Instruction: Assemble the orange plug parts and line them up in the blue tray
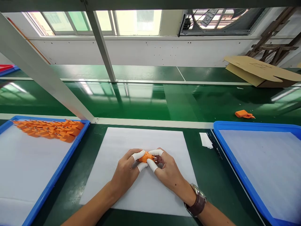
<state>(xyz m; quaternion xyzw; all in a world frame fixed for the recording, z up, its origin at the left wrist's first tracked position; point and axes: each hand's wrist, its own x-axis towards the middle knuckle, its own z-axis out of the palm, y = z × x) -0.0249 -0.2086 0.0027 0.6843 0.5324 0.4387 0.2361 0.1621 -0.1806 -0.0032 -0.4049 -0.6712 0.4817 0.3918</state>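
Note:
A small orange plastic piece (146,157), which looks like a power plug with metal pins at its right end, is held over the white sheet (150,191). My left hand (128,166) pinches its left end between thumb and index finger. From the other side, my right hand (168,168) grips it near the pins, also with thumb and forefinger. White finger cots cover the gripping fingertips of both hands. My fingers hide part of the piece.
On the left, a blue-rimmed tray (58,175) holds rows of similar orange pieces (54,128). Another blue tray (249,201) lies to the right. Beyond the white rail (150,122) rest a few loose orange parts (244,114) and a cardboard box (263,70). A slanted post (47,69) rises at left.

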